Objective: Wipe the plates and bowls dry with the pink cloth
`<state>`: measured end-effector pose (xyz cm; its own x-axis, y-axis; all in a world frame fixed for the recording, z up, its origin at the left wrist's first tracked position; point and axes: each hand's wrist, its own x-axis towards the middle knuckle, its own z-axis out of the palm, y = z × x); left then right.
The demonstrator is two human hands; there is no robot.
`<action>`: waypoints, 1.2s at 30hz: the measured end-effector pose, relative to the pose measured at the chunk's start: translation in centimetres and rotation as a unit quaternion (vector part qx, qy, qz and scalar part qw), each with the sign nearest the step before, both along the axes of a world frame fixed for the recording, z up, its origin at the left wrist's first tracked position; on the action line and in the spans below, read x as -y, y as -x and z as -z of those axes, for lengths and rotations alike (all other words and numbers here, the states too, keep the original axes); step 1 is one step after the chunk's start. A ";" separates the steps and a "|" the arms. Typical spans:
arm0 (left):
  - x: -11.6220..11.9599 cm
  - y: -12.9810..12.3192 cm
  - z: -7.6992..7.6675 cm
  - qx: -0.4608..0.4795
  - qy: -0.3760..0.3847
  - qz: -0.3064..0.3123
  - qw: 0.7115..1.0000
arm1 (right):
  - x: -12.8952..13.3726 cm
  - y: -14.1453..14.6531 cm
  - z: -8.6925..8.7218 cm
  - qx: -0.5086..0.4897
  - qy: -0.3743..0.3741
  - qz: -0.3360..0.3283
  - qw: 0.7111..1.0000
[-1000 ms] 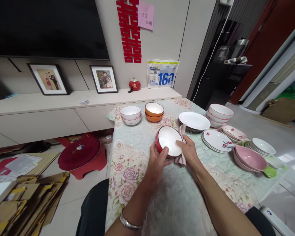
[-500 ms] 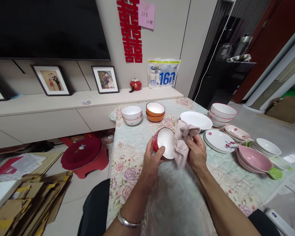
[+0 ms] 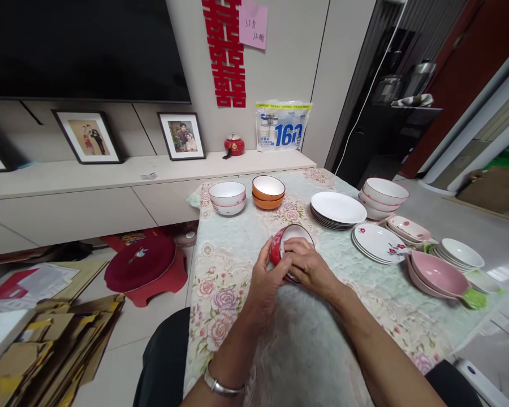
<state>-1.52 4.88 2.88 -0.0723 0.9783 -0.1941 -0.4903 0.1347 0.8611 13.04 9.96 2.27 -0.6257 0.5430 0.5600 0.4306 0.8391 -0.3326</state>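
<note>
A red bowl (image 3: 276, 249) with a white inside is tilted above the table, its opening turned to the right. My left hand (image 3: 268, 277) grips its left side, thumb near the rim. My right hand (image 3: 307, 264) reaches into the bowl with bent fingers; the pink cloth is not visible, and what these fingers hold is hidden. Beyond the bowl stand two stacked orange bowls (image 3: 268, 198) and two stacked white bowls with pink rims (image 3: 228, 195).
To the right stand white plates (image 3: 338, 207), flowered plates (image 3: 379, 243), stacked pink-rimmed bowls (image 3: 385, 192), pink dishes (image 3: 439, 273) and small white dishes (image 3: 462, 252). A red stool (image 3: 142, 263) stands left of the floral-covered table (image 3: 220, 305).
My right hand has moved left, from beside the bowl to inside it. The pink cloth, which hung from that hand, has gone out of sight. The bowl has shifted slightly right.
</note>
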 end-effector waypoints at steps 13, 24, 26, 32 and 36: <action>0.5 -0.5 -0.9 -0.115 -0.089 -0.056 0.988 | 0.9 1.1 -0.4 -0.130 0.280 0.032 0.950; -0.4 1.0 0.5 -0.098 -0.079 -0.114 0.985 | 1.7 0.9 -2.5 -0.081 0.313 -0.123 0.938; -0.6 1.1 0.7 -0.092 -0.059 -0.119 0.987 | 1.7 1.1 -2.1 -0.023 0.239 -0.096 0.966; -0.5 0.8 0.3 -0.097 -0.026 -0.108 0.989 | 1.7 1.8 -0.3 0.086 0.124 0.019 0.988; -0.3 0.5 -0.1 -0.140 -0.025 -0.122 0.982 | 2.3 2.6 0.1 0.008 0.157 0.029 0.987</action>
<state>-2.02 5.14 2.97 -0.3486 0.9334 -0.0850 -0.2463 -0.0038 0.9692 10.40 7.62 2.15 -0.5955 0.7237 0.3487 0.4821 0.6692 -0.5655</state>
